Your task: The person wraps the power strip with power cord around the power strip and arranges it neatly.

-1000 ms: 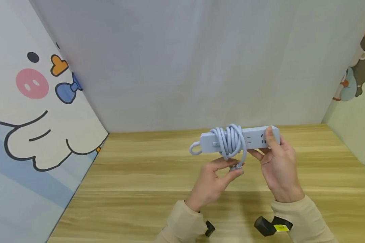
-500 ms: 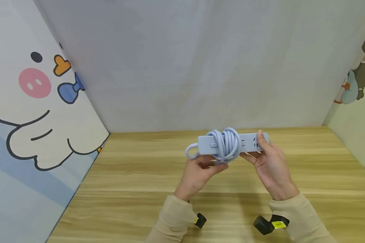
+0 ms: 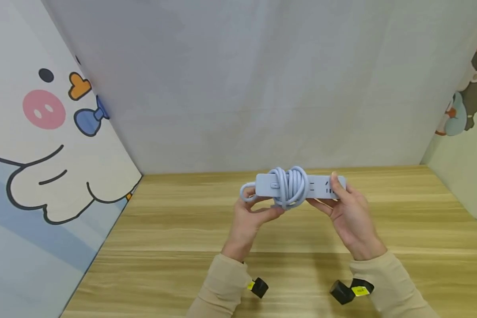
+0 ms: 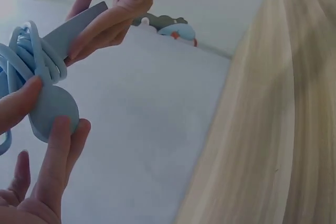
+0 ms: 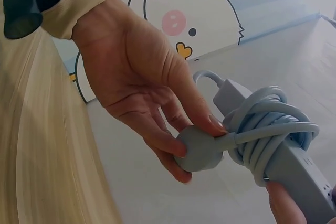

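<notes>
A pale blue power strip [image 3: 319, 190] is held up above the table, its cord [image 3: 292, 190] wound several times around the body. My right hand [image 3: 353, 216] grips the strip's right end, thumb across the front by the sockets. At the lower left of the coil is my left hand [image 3: 246, 223]. Its fingers pinch the round plug [image 5: 202, 150] at the cord's end, which the right wrist view shows. In the left wrist view the flat face of the plug [image 4: 55, 106] lies between my thumb and fingers. A cord loop sticks out from the strip's left end.
A wood-grain table [image 3: 175, 238] spreads below both hands. Behind it hangs a grey-white backdrop [image 3: 242, 88]. A panel with a cartoon bird [image 3: 43, 176] stands at the left, and another printed panel [image 3: 461, 163] at the right.
The strip and both hands have shifted left. My left hand has carried the plug, which hung below the coil, up and left against the wound cord and strip.
</notes>
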`<move>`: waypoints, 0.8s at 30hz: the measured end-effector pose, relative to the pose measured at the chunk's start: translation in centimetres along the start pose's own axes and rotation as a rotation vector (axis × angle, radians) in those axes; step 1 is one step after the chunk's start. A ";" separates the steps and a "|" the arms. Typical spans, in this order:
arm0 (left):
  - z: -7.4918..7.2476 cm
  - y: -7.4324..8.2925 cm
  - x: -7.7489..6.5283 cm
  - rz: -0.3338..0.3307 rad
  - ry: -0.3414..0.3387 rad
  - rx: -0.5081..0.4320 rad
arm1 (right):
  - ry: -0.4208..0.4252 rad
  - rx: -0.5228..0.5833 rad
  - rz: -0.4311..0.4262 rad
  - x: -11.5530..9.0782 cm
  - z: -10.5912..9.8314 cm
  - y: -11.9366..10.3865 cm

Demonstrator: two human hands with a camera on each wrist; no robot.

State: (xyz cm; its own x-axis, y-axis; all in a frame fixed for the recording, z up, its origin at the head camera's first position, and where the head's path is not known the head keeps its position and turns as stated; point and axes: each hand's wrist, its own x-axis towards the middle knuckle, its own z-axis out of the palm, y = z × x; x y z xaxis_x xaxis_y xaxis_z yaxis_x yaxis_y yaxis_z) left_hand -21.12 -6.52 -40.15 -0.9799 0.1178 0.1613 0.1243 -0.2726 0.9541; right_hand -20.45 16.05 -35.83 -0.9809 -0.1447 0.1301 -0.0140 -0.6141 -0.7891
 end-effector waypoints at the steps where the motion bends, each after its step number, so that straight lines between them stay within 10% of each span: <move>1: -0.2 0.1 0.0 -0.016 0.008 0.006 | -0.003 -0.015 0.009 0.1 -0.1 0.1; 14: -1.4 1.4 0.3 -0.182 -0.013 -0.070 | -0.064 -0.305 0.137 1.2 -2.4 0.0; 24: -3.7 -0.7 0.9 -0.422 -0.086 -0.081 | -0.276 -0.677 0.397 2.5 -6.3 0.4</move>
State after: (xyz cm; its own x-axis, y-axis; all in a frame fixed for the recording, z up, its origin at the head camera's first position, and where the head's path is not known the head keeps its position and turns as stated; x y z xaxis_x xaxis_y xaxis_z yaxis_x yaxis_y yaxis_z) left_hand -22.70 -9.74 -41.56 -0.9250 0.3131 -0.2150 -0.3005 -0.2568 0.9186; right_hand -24.15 20.31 -39.62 -0.8559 -0.4912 -0.1617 0.1232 0.1099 -0.9863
